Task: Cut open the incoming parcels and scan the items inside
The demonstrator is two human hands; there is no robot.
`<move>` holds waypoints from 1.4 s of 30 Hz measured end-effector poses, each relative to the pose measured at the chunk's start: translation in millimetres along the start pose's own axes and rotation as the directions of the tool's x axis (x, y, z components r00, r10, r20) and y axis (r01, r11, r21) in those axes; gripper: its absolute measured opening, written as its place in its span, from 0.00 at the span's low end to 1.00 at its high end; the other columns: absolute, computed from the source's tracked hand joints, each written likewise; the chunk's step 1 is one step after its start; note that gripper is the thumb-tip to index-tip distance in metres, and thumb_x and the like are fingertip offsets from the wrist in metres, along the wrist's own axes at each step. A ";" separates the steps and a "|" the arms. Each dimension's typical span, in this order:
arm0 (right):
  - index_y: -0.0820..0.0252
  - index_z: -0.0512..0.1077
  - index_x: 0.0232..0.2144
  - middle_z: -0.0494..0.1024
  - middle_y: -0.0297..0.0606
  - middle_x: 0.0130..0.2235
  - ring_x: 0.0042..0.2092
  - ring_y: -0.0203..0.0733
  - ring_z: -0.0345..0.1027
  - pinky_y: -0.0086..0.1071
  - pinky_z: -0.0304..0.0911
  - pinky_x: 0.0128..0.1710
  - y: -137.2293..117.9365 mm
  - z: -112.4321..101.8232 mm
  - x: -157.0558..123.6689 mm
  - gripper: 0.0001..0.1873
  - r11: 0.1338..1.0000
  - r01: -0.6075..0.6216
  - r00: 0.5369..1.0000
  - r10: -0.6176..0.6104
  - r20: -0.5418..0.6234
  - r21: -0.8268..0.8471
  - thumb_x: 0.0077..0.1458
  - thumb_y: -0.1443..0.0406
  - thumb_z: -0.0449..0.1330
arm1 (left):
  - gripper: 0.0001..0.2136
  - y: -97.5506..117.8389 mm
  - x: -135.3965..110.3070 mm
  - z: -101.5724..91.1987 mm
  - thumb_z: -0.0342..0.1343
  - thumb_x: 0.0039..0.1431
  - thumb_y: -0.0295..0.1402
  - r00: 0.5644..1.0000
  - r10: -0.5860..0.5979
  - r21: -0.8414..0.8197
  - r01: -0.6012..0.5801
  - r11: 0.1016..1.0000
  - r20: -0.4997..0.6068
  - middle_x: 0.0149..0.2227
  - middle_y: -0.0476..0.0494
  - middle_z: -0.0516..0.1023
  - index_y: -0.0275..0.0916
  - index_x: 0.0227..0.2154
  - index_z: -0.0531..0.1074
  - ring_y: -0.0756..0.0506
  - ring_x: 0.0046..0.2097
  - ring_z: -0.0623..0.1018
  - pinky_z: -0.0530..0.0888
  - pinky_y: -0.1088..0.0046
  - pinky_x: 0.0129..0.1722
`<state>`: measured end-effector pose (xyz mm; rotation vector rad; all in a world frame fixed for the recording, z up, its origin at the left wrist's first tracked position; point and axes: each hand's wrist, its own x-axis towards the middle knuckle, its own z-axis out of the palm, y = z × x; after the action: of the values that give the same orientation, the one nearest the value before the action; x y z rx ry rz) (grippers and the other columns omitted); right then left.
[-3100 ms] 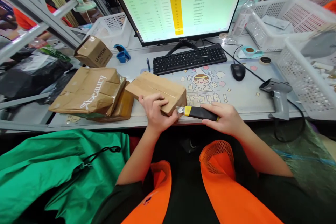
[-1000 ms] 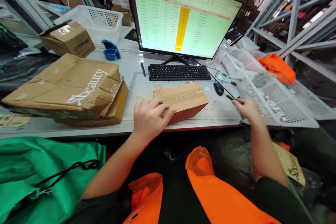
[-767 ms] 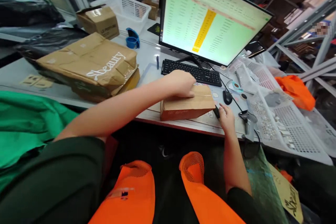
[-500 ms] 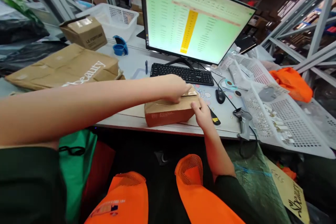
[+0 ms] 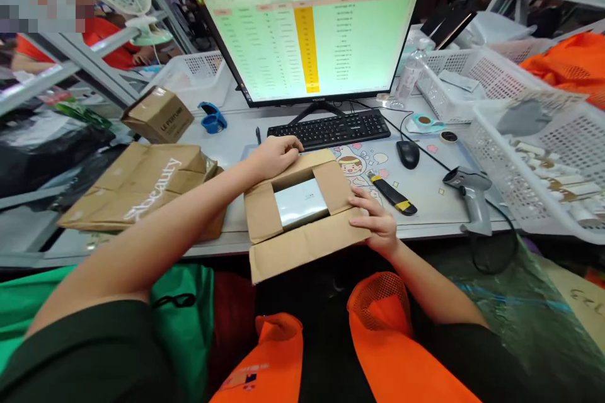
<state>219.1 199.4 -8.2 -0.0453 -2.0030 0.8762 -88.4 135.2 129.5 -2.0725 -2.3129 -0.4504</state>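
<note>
A cardboard box (image 5: 295, 255) stands at the desk's front edge with its top flaps folded out. Inside it lies a white package (image 5: 301, 201) with small print on it. My left hand (image 5: 276, 156) is closed at the far flap, its fingers curled at the edge and partly hidden. At the near right corner my right hand (image 5: 375, 223) grips the box, fingers on the flaps and side. A black and yellow utility knife (image 5: 392, 194) lies on the desk mat just right of the box.
Behind the box are a keyboard (image 5: 331, 129) and a monitor (image 5: 307, 31). To the right sit a mouse (image 5: 408, 153), a barcode scanner (image 5: 472, 195) and white baskets (image 5: 558, 138). A flattened brown parcel (image 5: 142, 186) and a small carton (image 5: 158, 114) occupy the left. Another person (image 5: 111, 44) sits beyond the rack.
The box top has gone from closed to open, showing the white package. My left hand has moved from the top to the far flap. My view has shifted, uncovering the utility knife.
</note>
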 end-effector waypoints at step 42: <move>0.56 0.42 0.79 0.43 0.55 0.80 0.81 0.65 0.34 0.56 0.40 0.78 24.3 3.8 17.3 0.85 0.861 -0.458 0.874 0.391 0.287 0.221 0.32 0.22 0.67 | 0.38 13.1 -128.2 -26.7 0.60 0.65 0.45 0.956 0.203 0.095 -0.226 0.969 0.210 0.62 0.30 0.75 0.37 0.74 0.59 0.32 0.60 0.77 0.74 0.58 0.59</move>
<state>199.0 221.6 -11.2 -0.2455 -2.0981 1.5121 -64.3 5.8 133.3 -2.3708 -2.1108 -0.1024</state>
